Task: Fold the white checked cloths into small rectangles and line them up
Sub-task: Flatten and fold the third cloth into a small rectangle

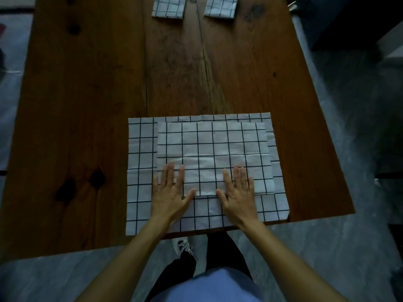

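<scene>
Now, from the head view, I see both of my hands laid flat on a stack of white checked cloths at the near edge of the wooden table [87, 105]. My left hand [171, 192] is spread wide, fingers straight, its palm on the larger bottom cloth [141, 171] and its fingertips reaching onto the smaller top cloth [213, 149]. My right hand [238, 195] lies just beside it, also spread flat with straight fingers, pressing across the near edge of that same top cloth. Neither hand pinches or holds anything. The top cloth runs away from my fingertips and sits toward the right side of the bottom cloth, which shows as a wide strip beyond my left hand's little finger and as a narrow one beyond my right hand. Well ahead of both hands, at the table's far edge, lie two folded cloths: one folded rectangle [168, 6] ahead of my left hand, another folded rectangle [221, 6] ahead of my right, side by side but apart.
</scene>
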### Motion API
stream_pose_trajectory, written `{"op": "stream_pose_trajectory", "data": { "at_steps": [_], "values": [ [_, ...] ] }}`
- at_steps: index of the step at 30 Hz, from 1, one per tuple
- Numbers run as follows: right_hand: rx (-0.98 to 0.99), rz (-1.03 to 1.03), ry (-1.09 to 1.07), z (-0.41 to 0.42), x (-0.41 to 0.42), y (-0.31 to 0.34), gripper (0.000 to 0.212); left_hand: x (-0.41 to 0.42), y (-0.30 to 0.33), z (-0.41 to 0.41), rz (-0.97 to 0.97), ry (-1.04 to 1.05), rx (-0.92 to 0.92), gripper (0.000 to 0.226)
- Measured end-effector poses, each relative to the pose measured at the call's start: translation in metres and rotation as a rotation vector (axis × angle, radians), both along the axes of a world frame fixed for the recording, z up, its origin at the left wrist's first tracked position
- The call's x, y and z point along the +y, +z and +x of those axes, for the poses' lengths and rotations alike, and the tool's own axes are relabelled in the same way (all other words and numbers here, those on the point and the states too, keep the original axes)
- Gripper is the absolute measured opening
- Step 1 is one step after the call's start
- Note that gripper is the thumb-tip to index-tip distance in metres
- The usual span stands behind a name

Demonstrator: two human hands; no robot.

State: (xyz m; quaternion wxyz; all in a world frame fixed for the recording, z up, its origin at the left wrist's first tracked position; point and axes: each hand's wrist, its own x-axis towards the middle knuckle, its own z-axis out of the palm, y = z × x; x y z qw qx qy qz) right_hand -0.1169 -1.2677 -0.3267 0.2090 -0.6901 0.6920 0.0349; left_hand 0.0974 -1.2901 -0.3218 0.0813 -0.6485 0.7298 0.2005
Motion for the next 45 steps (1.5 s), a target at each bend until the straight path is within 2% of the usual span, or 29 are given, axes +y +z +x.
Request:
{"op": "stream_pose_trajectory", "data": {
  "at_steps": [4, 9, 11, 13, 16, 19, 21, 24, 27, 29, 32, 37, 39, 42, 45],
  "values": [
    [0.026, 0.009, -0.084, -0.012, 0.008, 0.006, 0.076, -0.002, 0.004, 0.008, 0.006, 0.046, -0.054, 0.095],
    [-0.043, -0.061, 0.075, 0.015, 0.0, 0.01, 0.066, 0.013, 0.003, -0.009, -0.13, -0.145, 0.12, 0.08],
    [-0.051, -0.029, 0.098, 0.023, 0.002, 0.008, 0.064, 0.018, 0.001, -0.003, -0.062, -0.05, 0.09, 0.084],
    [-0.023, 0.021, 0.014, 0.02, 0.008, 0.005, 0.065, 0.019, -0.002, 0.012, 0.01, 0.061, 0.028, 0.091],
    [0.03, 0.036, -0.11, 0.004, 0.02, 0.004, 0.069, 0.019, 0.0, 0.028, 0.056, 0.108, 0.006, 0.092],
    [0.043, 0.045, -0.168, 0.0, 0.024, 0.008, 0.071, 0.016, 0.009, 0.023, 0.002, 0.282, 0.124, 0.082],
    [-0.001, 0.019, -0.152, 0.004, 0.022, 0.014, 0.07, 0.011, 0.014, 0.015, -0.13, 0.406, 0.234, 0.069],
    [-0.117, -0.033, -0.027, 0.019, 0.011, 0.019, 0.065, 0.007, 0.016, 0.005, -0.229, 0.277, 0.3, 0.063],
    [-0.185, -0.048, 0.042, 0.043, -0.002, 0.015, 0.064, 0.012, 0.005, 0.002, -0.109, 0.118, 0.227, 0.068],
    [-0.149, -0.026, 0.056, 0.048, -0.007, 0.008, 0.067, 0.02, -0.004, 0.012, -0.044, 0.123, 0.118, 0.073],
    [-0.049, -0.017, 0.063, 0.031, -0.004, -0.003, 0.07, 0.027, -0.007, 0.036, -0.041, 0.291, 0.073, 0.069],
    [-0.031, -0.033, 0.031, 0.02, -0.003, -0.004, 0.072, 0.027, 0.001, 0.049, -0.206, 0.395, 0.101, 0.062],
    [-0.044, -0.06, 0.023, 0.029, -0.005, 0.0, 0.07, 0.027, 0.003, 0.044, -0.237, 0.363, 0.164, 0.06],
    [-0.077, -0.105, 0.125, 0.04, -0.002, 0.003, 0.066, 0.029, 0.006, 0.038, -0.237, 0.301, 0.21, 0.057],
    [-0.114, -0.125, 0.206, 0.053, 0.0, 0.002, 0.062, 0.03, 0.006, 0.033, -0.229, 0.094, 0.217, 0.055]
  ]
}}
